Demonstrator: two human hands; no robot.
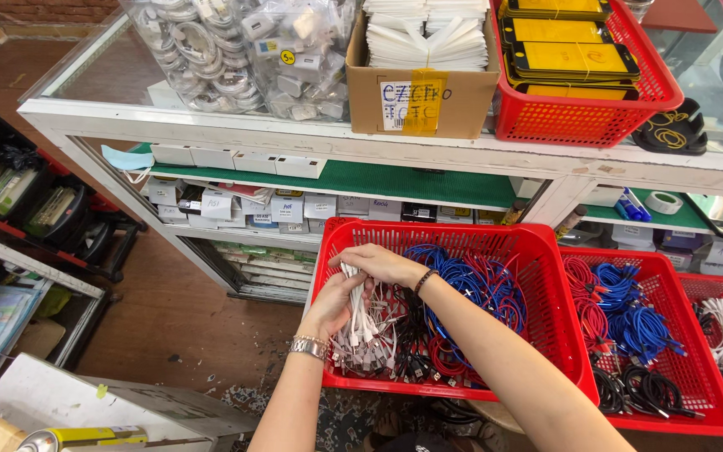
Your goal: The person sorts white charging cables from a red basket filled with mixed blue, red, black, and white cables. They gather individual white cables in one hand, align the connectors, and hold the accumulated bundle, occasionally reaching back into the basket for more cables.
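Both hands, left (334, 303) and right (381, 263), grip white cables (360, 322) at nine o'clock in the red basket (546, 335).

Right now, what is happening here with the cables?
A person is bent over a red basket full of cables. The left hand holds a bunch of white cables upright, and the right hand grips their top ends. Blue, red and black cables lie in the same basket beside them.

Bright, even light fills the scene, sharp throughout. Soft glare sits on the glass counter top (119, 71); lines bow toward the edges beyond it.
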